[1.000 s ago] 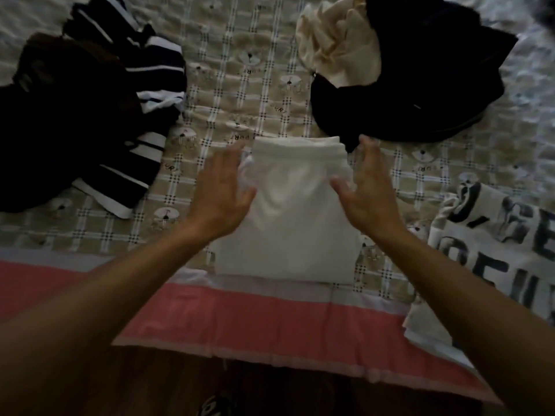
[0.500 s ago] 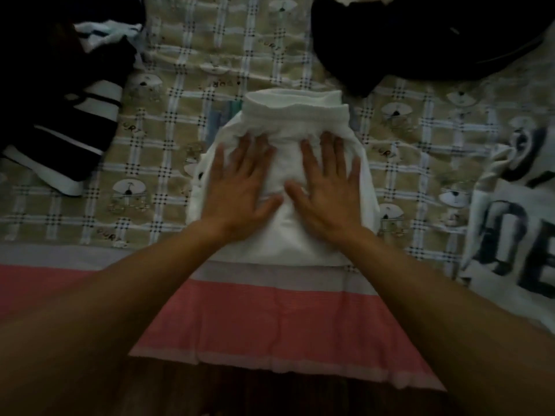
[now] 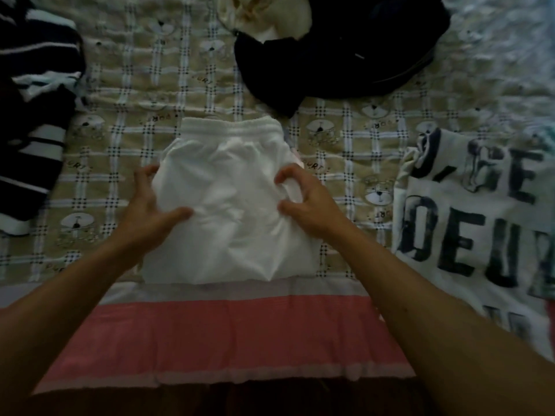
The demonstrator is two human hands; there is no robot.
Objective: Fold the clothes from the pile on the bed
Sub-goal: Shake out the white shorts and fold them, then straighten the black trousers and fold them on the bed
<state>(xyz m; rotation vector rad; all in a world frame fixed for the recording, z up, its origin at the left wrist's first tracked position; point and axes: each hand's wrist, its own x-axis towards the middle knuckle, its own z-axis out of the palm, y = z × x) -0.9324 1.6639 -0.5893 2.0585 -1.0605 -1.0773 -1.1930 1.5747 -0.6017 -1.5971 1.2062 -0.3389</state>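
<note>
A folded white garment [image 3: 228, 205] with an elastic band at its far edge lies in the middle of the checked bedspread [image 3: 135, 115]. My left hand [image 3: 147, 205] is curled around its left side, thumb on top and fingers at the edge. My right hand [image 3: 306, 199] clasps its right side the same way, with a bit of cloth pinched between thumb and fingers. A pile of dark clothes [image 3: 345, 49] with a cream piece [image 3: 270, 13] lies just beyond it.
A black-and-white striped garment [image 3: 33, 115] fills the left side. A white shirt with large dark letters [image 3: 480, 220] lies flat at the right. The bed's pink border [image 3: 225, 334] runs along the near edge, with dark floor below.
Both hands lay flat on top of the white garment half a second ago. Now they have slid out to its left and right sides and curled around the edges.
</note>
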